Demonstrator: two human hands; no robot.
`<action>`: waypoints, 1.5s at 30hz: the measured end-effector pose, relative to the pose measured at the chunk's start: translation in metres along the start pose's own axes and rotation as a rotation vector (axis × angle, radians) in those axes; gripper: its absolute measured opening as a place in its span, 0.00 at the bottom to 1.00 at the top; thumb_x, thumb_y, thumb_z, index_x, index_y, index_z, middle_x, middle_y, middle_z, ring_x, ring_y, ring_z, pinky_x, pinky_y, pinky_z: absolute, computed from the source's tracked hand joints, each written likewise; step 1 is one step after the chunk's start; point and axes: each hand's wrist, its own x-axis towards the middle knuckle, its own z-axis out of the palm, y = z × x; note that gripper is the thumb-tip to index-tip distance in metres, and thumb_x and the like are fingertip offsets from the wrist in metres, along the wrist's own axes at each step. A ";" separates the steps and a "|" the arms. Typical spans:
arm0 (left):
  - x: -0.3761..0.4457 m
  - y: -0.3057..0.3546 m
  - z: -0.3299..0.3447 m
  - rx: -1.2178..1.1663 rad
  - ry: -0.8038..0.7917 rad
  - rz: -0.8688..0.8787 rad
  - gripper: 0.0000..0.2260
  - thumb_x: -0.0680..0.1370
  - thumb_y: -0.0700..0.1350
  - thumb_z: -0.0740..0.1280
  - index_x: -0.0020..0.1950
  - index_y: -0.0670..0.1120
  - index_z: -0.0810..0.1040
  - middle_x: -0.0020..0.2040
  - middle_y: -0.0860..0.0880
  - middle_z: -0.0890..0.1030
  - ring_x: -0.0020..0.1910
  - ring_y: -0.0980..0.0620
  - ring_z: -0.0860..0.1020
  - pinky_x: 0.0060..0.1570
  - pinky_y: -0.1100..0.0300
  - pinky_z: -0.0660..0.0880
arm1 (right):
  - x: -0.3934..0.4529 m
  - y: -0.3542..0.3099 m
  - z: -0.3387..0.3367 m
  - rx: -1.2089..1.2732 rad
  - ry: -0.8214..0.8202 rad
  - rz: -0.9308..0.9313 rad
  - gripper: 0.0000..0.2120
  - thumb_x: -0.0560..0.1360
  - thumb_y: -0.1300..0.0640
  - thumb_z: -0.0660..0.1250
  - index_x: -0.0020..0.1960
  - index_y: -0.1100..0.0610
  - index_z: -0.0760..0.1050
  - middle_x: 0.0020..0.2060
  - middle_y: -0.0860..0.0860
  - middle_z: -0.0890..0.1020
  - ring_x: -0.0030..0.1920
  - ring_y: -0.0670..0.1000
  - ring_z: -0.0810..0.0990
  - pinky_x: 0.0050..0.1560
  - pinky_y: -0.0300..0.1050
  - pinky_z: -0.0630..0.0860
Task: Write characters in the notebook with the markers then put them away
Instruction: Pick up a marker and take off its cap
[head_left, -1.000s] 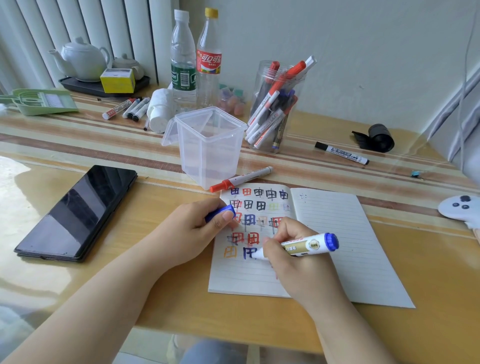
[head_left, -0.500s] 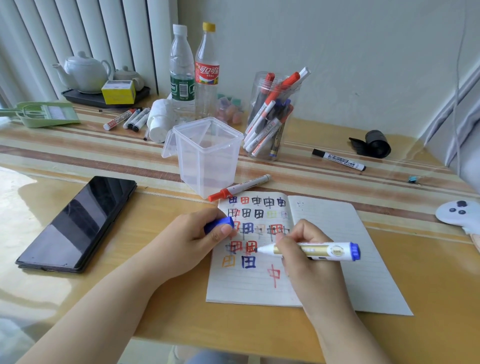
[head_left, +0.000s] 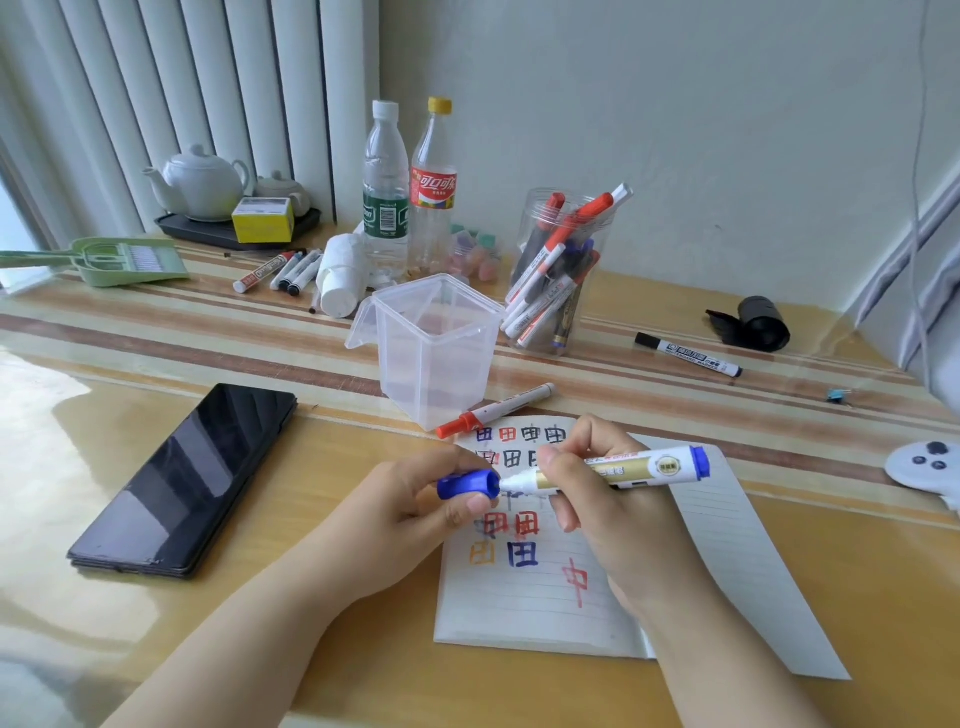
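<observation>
An open lined notebook lies in front of me, its left page filled with blue, red, black and orange characters. My right hand grips a white and gold blue marker held level above the page. My left hand pinches the blue cap, whose open mouth meets the marker's tip. A capped red marker rests at the notebook's top edge. A clear round jar behind holds several markers. An empty clear square container with its lid hanging open stands before the jar.
A black phone lies to the left. Behind stand two plastic bottles, a white roll, three loose markers, a green dustpan and a teapot tray. A black marker, black roll and white controller lie right.
My right hand lifted the blue marker off the page and turned it level. The tip has moved left to the mouth of the cap in my left hand.
</observation>
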 end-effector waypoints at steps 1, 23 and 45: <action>0.000 0.000 0.000 -0.002 0.001 0.003 0.14 0.72 0.63 0.60 0.51 0.57 0.76 0.45 0.60 0.80 0.45 0.57 0.78 0.44 0.66 0.73 | 0.000 0.001 0.001 -0.008 -0.002 0.007 0.11 0.67 0.50 0.66 0.31 0.54 0.68 0.21 0.49 0.68 0.26 0.47 0.65 0.30 0.38 0.65; 0.013 0.038 0.006 0.211 0.059 0.214 0.18 0.77 0.57 0.57 0.40 0.43 0.74 0.27 0.53 0.70 0.27 0.54 0.65 0.27 0.68 0.60 | 0.014 0.001 0.013 0.447 -0.036 0.153 0.14 0.67 0.57 0.65 0.26 0.52 0.64 0.24 0.50 0.63 0.26 0.47 0.62 0.30 0.40 0.62; 0.096 0.062 0.030 0.117 0.197 -0.017 0.10 0.76 0.56 0.63 0.51 0.52 0.67 0.38 0.55 0.78 0.32 0.59 0.75 0.32 0.67 0.69 | 0.060 -0.025 -0.059 -0.808 0.115 -0.413 0.12 0.73 0.52 0.68 0.55 0.52 0.71 0.39 0.45 0.78 0.38 0.49 0.77 0.39 0.45 0.74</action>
